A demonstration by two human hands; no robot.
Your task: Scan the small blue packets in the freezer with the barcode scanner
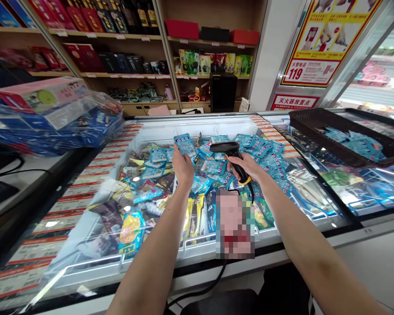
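Note:
My left hand (183,167) is closed on the lower edge of a blue packet (185,144), held up with its printed face toward me. A black barcode scanner (228,151) with yellow trim is in my right hand (246,166), its fingers wrapped round the handle. The scanner's head points left, toward the packet, with a gap between them. Many similar blue packets (264,146) lie spread below and around both hands. From the scanner's handle a black cable (251,192) runs down and passes behind a blurred patch.
Beneath my arms is a chest freezer (180,127) with wrapped ice creams. Price labels (85,175) line its left side. To the right, a brown basket (335,135) holds blue packets. Plastic-wrapped boxes (52,113) stand at left. Stocked shelves (118,37) rise behind.

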